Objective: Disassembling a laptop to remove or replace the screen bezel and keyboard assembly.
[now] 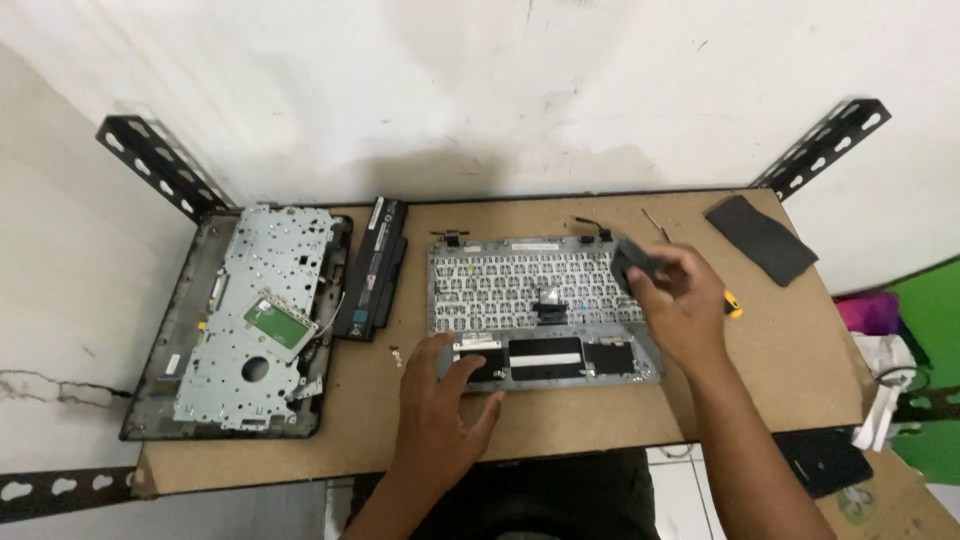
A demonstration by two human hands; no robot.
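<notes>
1. We take the keyboard panel (540, 300), lying face down near the middle of the counter (780, 350), as our landmark.
2. Far left of the panel lies an opened laptop base (245, 320) with a bare metal frame and a small green board on it; it hangs slightly over the counter's left edge.
3. Between the base and the panel lies a long black battery (373, 268), just beside the base and apart from the panel.
4. Just left of the panel's front corner we see a few tiny screws (397, 353) on the counter.
5. Our left hand (440, 405) rests on the panel's front left corner, fingers spread, thumb out along the front edge, pressing down and gripping nothing.
6. Our right hand (680, 305) hovers over the panel's right end, its fingers pinching a small dark part (636, 262) at the panel's back right corner.
7. Just right of the panel, half hidden by the right hand, lies a tool with a yellow tip (733, 304).
8. Further right, toward the back corner of the counter, lies a flat dark pad (762, 238).
</notes>
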